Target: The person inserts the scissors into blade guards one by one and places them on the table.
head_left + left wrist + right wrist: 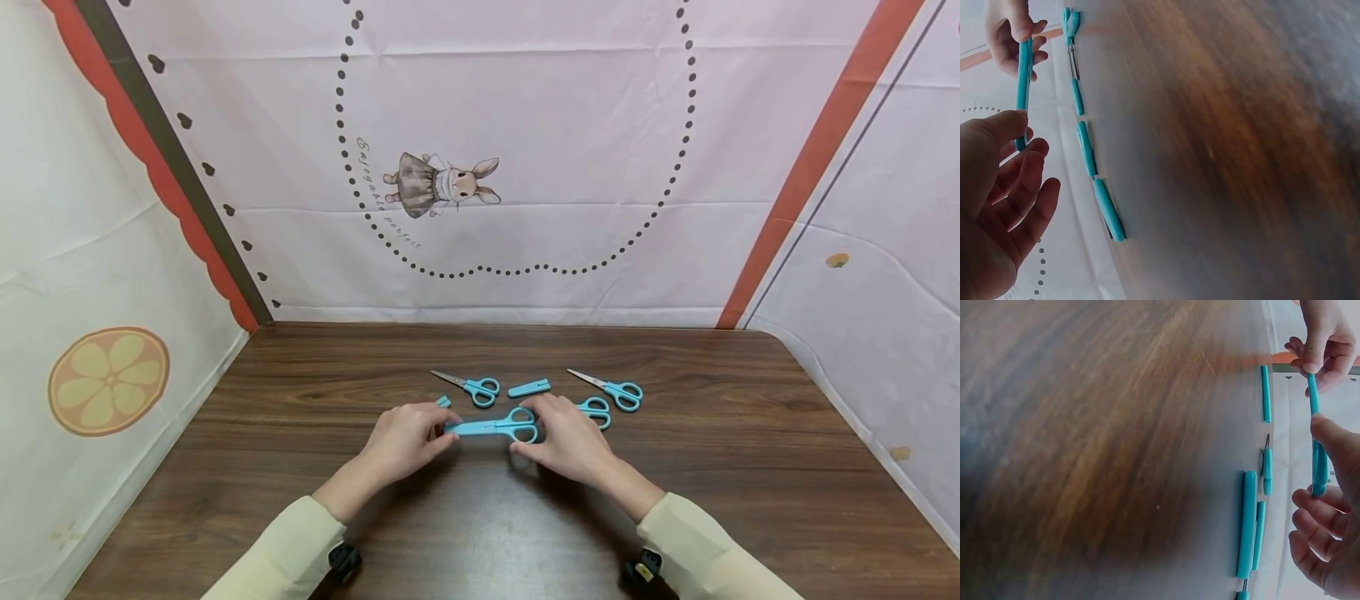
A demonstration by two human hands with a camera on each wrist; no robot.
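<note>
One pair of light-blue plastic-handled scissors [502,426] is held above the brown wood-grain table [480,525]; your left hand [408,436] pinches its slim light-blue blade cover [474,428], your right hand [570,439] grips the looped handles [512,427]. Beyond lie two silver-bladed, blue-handled pairs [468,386], a loose blue plastic cover [529,388] between them.

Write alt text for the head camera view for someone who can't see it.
A person's left hand pinches the sheath on turquoise scissors while the right hand holds their handles at a wood-grain table. Behind lie two unsheathed scissors flanking a loose sheath, plus another sheath and scissors handles, both partly hidden.
</note>
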